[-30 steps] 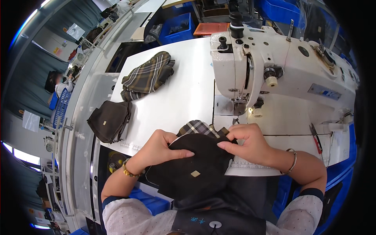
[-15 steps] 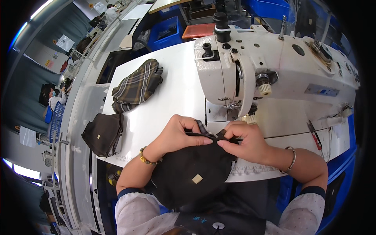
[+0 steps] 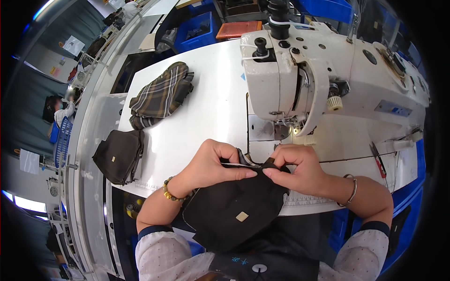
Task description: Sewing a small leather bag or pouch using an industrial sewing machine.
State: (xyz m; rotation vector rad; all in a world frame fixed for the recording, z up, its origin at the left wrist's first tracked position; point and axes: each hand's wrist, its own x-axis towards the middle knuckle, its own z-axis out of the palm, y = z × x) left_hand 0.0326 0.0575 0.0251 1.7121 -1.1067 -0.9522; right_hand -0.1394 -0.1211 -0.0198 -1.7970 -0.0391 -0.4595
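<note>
A dark brown fabric piece (image 3: 229, 206) with a small pale sticker hangs between my hands at the table's front edge. My left hand (image 3: 216, 164) pinches its upper edge between thumb and fingers. Close beside it, my right hand (image 3: 295, 168) grips the same edge, thumb on the near side. A strip of plaid cloth (image 3: 243, 157) shows behind that edge, between the hands. Just beyond my fingers stands the white sewing machine (image 3: 281, 89), its needle area (image 3: 282, 126) apart from the cloth.
A stack of plaid pieces (image 3: 161, 96) and a stack of dark pieces (image 3: 119, 156) lie left on the white table (image 3: 211, 79). Red-handled thread snips (image 3: 378, 161) rest at the right. Behind are a blue bin (image 3: 194, 33) and an orange tray (image 3: 239, 30). Another person (image 3: 63, 112) sits far left.
The view has shifted slightly, so the machine appears farther right and the stacks farther left. Both hands keep their pinch on the fabric edge, with a pale edge now showing by the left thumb.
</note>
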